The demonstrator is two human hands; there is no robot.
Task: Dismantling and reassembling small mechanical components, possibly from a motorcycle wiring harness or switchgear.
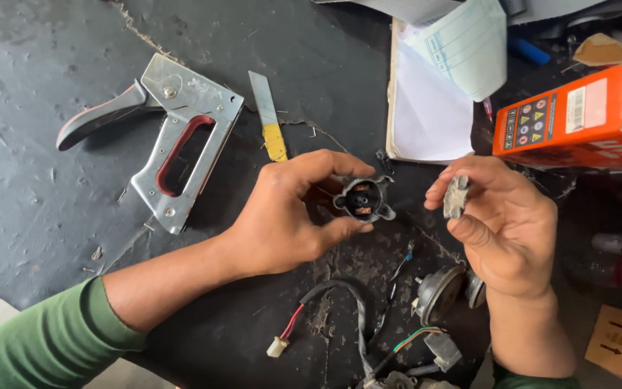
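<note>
My left hand (289, 216) grips a small dark round switch housing (363, 199) with copper contacts showing inside, its open face turned toward me. My right hand (505, 223) pinches a small flat grey metal part (456, 196) between thumb and fingers, a short way to the right of the housing. The two pieces are apart. Both hands hover over a worn black workbench (52, 216).
A metal staple gun (174, 130) and a yellow-handled blade (269, 119) lie at the back left. A notepad (430, 108) and an orange box (577, 119) sit at the back right. Below the hands are a wiring harness (354, 317) and a round dark part (440, 292).
</note>
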